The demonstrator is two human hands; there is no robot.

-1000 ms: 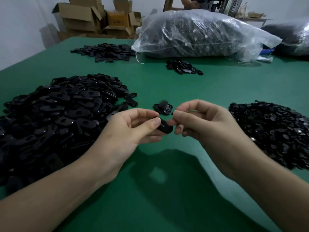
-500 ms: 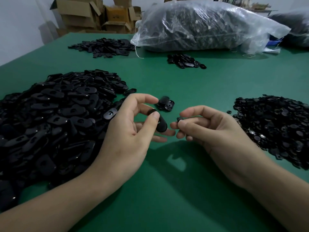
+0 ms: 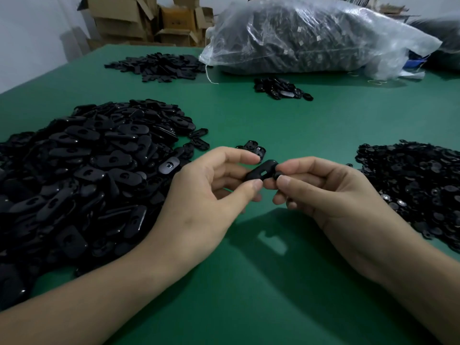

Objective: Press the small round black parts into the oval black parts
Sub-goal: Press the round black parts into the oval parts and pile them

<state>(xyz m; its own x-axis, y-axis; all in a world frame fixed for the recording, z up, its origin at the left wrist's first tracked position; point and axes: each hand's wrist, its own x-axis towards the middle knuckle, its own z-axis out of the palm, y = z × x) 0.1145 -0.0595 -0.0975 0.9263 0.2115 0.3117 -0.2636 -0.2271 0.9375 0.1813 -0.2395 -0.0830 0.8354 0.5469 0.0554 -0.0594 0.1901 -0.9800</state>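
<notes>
Your left hand (image 3: pixel 211 195) pinches an oval part (image 3: pixel 258 171); your right hand (image 3: pixel 323 192) pinches a small round part (image 3: pixel 276 175) at its hole. Pressed tilted, it could pop free.

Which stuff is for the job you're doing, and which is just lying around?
For the job: oval part, held by left hand; round part, pinched by right hand; oval pile; round pile.
Lying about: plastic bag; cardboard boxes.
</notes>
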